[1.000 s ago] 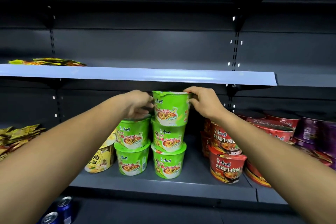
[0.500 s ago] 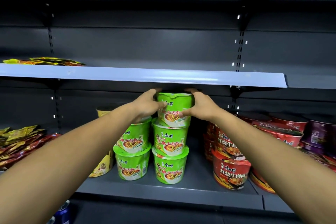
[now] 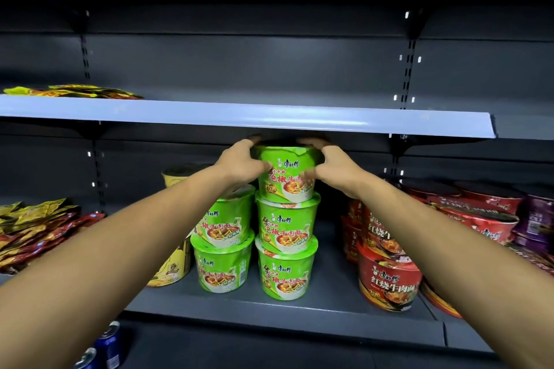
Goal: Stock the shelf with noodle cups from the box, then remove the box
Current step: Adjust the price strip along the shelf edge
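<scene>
- Left hand [image 3: 239, 163] grips the left side of the top green noodle cup [image 3: 286, 177], its fingers curled over the rim and its thumb laid on the front label.
- Right hand [image 3: 335, 165] grips the same cup from the right, fingers hooked over the rim towards the back. Its thumb, on the front, is blurred.
- Held this way, the cup sits upright at the top of a stack of three. It rests on the middle green cup [image 3: 286, 225], which stands on the bottom green cup [image 3: 284, 272].
- Its lid lies just beneath the pale front edge of the upper shelf [image 3: 239, 117].
- Just beside this stack, to the left, is a shorter one of two. The upper left green cup [image 3: 224, 219] leans slightly on the lower left green cup [image 3: 221, 266].
- Both stacks stand on the dark grey shelf [image 3: 329, 302], near its front.
- Left of them is a yellow noodle cup [image 3: 172, 266], partly hidden by the left forearm. A second yellow cup [image 3: 180, 172] shows higher and further back.
- To the right, past a bare strip of shelf, are stacked red noodle cups [image 3: 389, 278], with purple cups [image 3: 536, 219] at the far right.
- Snack packets [image 3: 33, 228] lie heaped at the far left of the same shelf, and flat packets [image 3: 75, 91] lie on the upper shelf at the left.
- Blue drink cans [image 3: 109, 341] show at the bottom left, below the shelf.
</scene>
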